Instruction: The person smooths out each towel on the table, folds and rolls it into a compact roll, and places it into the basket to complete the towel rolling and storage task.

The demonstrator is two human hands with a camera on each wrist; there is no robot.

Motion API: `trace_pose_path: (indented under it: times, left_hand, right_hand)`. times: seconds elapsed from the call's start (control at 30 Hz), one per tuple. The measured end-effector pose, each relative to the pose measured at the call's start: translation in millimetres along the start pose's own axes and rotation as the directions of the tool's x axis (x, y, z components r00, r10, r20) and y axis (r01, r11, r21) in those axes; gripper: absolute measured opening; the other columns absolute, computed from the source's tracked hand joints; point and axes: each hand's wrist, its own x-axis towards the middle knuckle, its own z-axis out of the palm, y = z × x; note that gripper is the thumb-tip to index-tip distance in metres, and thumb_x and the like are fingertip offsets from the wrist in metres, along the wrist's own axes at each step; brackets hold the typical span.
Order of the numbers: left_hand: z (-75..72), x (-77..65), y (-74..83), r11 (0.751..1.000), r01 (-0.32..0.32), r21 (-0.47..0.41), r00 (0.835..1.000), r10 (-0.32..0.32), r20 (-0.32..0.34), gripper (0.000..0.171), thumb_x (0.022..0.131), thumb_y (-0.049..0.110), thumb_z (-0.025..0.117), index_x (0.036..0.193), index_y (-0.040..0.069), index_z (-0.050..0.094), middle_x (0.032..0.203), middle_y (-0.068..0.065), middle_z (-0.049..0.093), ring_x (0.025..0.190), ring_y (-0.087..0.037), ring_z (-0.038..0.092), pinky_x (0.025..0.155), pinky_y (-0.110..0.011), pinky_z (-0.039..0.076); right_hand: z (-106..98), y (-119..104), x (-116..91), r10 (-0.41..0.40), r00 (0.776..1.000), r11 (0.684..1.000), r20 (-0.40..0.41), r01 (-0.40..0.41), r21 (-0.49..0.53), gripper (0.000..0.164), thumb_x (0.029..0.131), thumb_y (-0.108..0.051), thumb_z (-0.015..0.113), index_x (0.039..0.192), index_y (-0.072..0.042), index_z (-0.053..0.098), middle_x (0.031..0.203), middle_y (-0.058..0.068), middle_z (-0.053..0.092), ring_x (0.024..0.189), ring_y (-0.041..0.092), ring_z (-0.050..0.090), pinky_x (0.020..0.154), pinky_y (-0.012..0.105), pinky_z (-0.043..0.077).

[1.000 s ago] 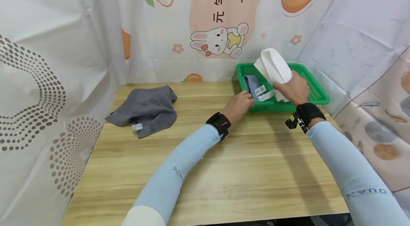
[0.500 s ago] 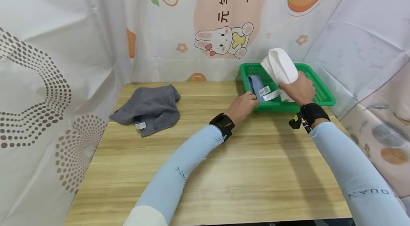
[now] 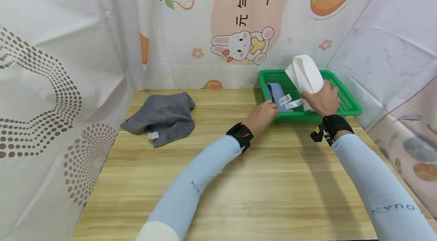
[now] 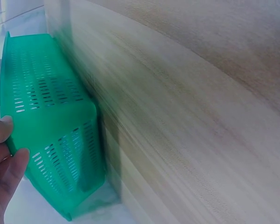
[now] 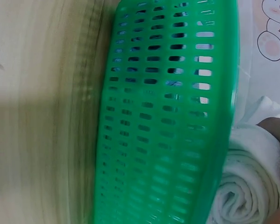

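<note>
A green plastic basket (image 3: 297, 117) stands at the back right of the table. With thumb and fingers my left hand (image 3: 262, 116) pinches the rim at its front left corner; the left wrist view shows the fingertips (image 4: 19, 161) on that rim. My right hand (image 3: 324, 98) grips a rolled white towel (image 3: 305, 74), tilted above the basket, its lower end inside. The spiral end of the towel (image 5: 245, 186) shows past the rim in the right wrist view. Inside, at the left, lies a blue-grey cloth (image 3: 277, 93), with white labels (image 3: 294, 103) beside it.
A dark grey towel (image 3: 167, 117) with a small white tag lies loosely spread at the back left of the wooden table (image 3: 259, 191). Behind the table hangs a printed curtain (image 3: 177, 66), and more curtain cloth (image 3: 385, 55) hangs close to the basket's right side.
The head view has swung a little, so everything sits slightly further right in it. Both hands keep their holds on the basket rim and the white towel.
</note>
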Motion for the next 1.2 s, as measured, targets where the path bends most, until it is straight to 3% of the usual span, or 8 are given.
trace_pose_path:
  times: [0.2, 0.43, 0.7, 0.97, 1.2]
  left_hand:
    - [-2.2, 0.1, 1.4, 0.999, 0.019, -0.025, 1.000, -0.018, 0.016, 0.021, 0.106, 0.019, 0.059, 0.095, 0.015, 0.077, 0.097, 0.004, 0.070, 0.089, -0.013, 0.053, 0.081, -0.022, 0.041]
    - [-6.3, 1.9, 2.2, 0.999, 0.034, -0.042, 0.999, -0.034, 0.013, 0.020, 0.105, 0.019, 0.061, 0.097, 0.015, 0.078, 0.099, 0.003, 0.070, 0.090, -0.014, 0.055, 0.082, -0.021, 0.043]
    - [-6.7, 2.8, 3.9, 0.999, 0.040, -0.027, 0.999, -0.040, 0.020, 0.019, 0.105, 0.018, 0.062, 0.097, 0.015, 0.079, 0.098, 0.004, 0.071, 0.090, -0.013, 0.056, 0.081, -0.020, 0.045]
    - [-0.9, 1.9, 5.2, 0.993, 0.082, 0.087, 0.997, -0.083, 0.007, 0.024, 0.107, 0.027, 0.059, 0.096, 0.025, 0.080, 0.097, 0.011, 0.072, 0.097, -0.009, 0.063, 0.083, -0.027, 0.048]
    - [-1.5, 3.0, 2.9, 0.995, 0.082, 0.053, 0.996, -0.084, 0.037, 0.022, 0.106, 0.025, 0.060, 0.094, 0.022, 0.078, 0.093, 0.010, 0.069, 0.096, -0.009, 0.064, 0.085, -0.027, 0.047]
  right_hand:
    - [2, 4, 1, -0.017, 1.000, 1.000, -0.009, 0.017, 0.025, 0.091, 0.090, -0.037, 0.069, 0.163, -0.018, 0.019, 0.138, 0.036, 0.041, 0.120, 0.053, 0.040, 0.088, 0.072, 0.038]
    - [4, 4, 2, -0.037, 0.999, 0.999, 0.006, 0.037, 0.015, 0.091, 0.091, -0.036, 0.068, 0.165, -0.024, 0.017, 0.138, 0.037, 0.040, 0.118, 0.055, 0.039, 0.085, 0.074, 0.037]
    - [7, 6, 1, -0.013, 1.000, 1.000, 0.023, 0.013, 0.007, 0.090, 0.091, -0.038, 0.069, 0.164, -0.022, 0.019, 0.137, 0.040, 0.039, 0.116, 0.061, 0.039, 0.085, 0.074, 0.037]
    - [12, 9, 0, -0.007, 1.000, 1.000, 0.025, 0.008, -0.011, 0.087, 0.089, -0.035, 0.069, 0.161, -0.012, 0.026, 0.133, 0.038, 0.049, 0.111, 0.060, 0.047, 0.085, 0.071, 0.042]
    - [15, 12, 1, -0.026, 1.000, 0.999, 0.000, 0.026, -0.019, 0.081, 0.090, -0.030, 0.069, 0.156, -0.001, 0.032, 0.126, 0.039, 0.055, 0.104, 0.058, 0.056, 0.086, 0.068, 0.046]
